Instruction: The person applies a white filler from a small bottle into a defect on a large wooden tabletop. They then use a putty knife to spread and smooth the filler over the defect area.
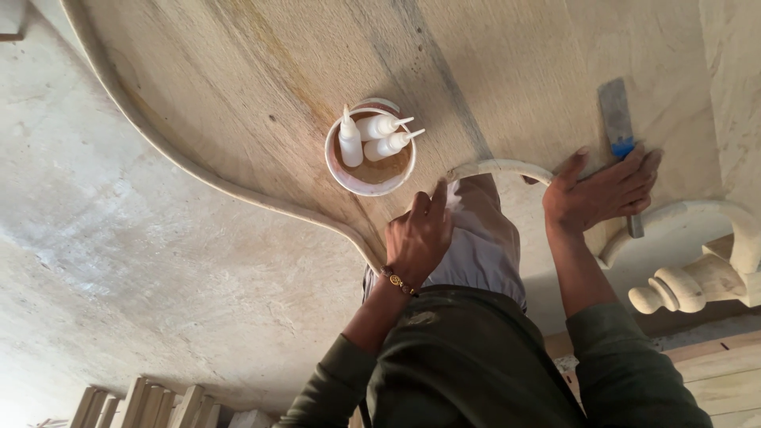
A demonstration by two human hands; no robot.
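Far left: bare concrete floor (119, 261), with a stack of pale wooden slats (143, 404) at the lower edge. A large curved wooden panel (261, 87) fills the upper part of the view, its raised moulded edge (198, 170) sweeping down toward the centre. On the panel stands a small round tub (370, 147) with brown residue inside, holding three white squeeze bottles (380, 135), nozzles up or pointing right. Just below the tub, the left hand (418, 238), beaded bracelet (399, 281) at the wrist, presses on the panel's edge; fingers (436, 198) held close together, touching a bit of white material. Right of it, a curved strip of trim (499, 167) arches across. The right hand (602, 190) lies flat on the panel, fingers wrapped over a blue-handled chisel (617, 119) whose blade points away. Far right: a turned wooden finial (674, 289).
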